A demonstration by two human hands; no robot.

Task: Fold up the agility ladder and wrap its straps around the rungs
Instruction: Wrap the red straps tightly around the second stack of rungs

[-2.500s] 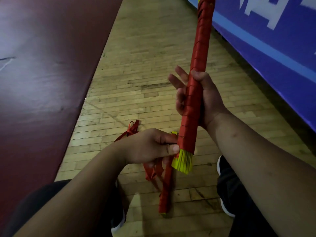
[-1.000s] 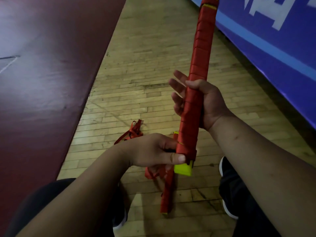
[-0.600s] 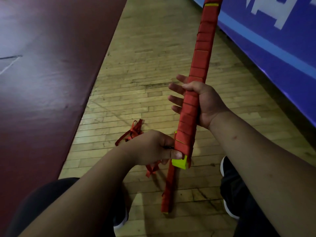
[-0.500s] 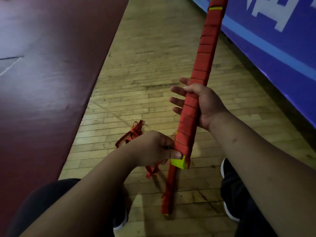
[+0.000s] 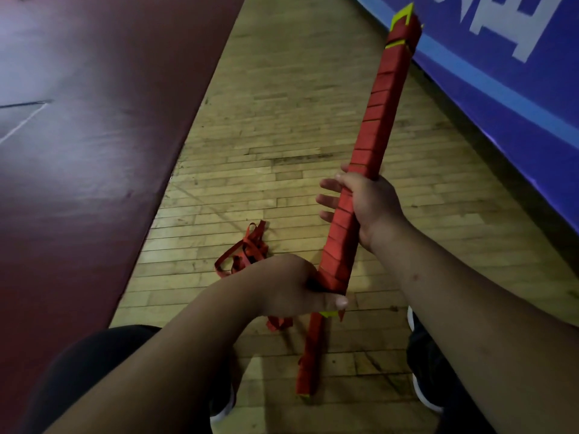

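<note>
The folded agility ladder is a long bundle of yellow rungs [image 5: 377,120] bound in red strap, held slanting up to the right. My right hand [image 5: 363,206] holds its lower middle, thumb over the top, fingertips sticking out on the left. My left hand [image 5: 291,289] grips the bundle's bottom end, thumb across it, covering most of the yellow rung ends. Loose red strap [image 5: 246,249] lies tangled on the floor behind my left hand. A second red-wrapped bundle [image 5: 310,355] lies on the floor below.
Wooden plank floor [image 5: 282,126] runs ahead. A dark red mat [image 5: 94,120] covers the left side. A blue banner wall [image 5: 507,89] stands on the right. My knees and shoes [image 5: 419,396] are at the bottom.
The bundle has tilted further right and lower, so its yellow top end now shows. My left thumb has slid over the bottom end, hiding most of the yellow rung ends.
</note>
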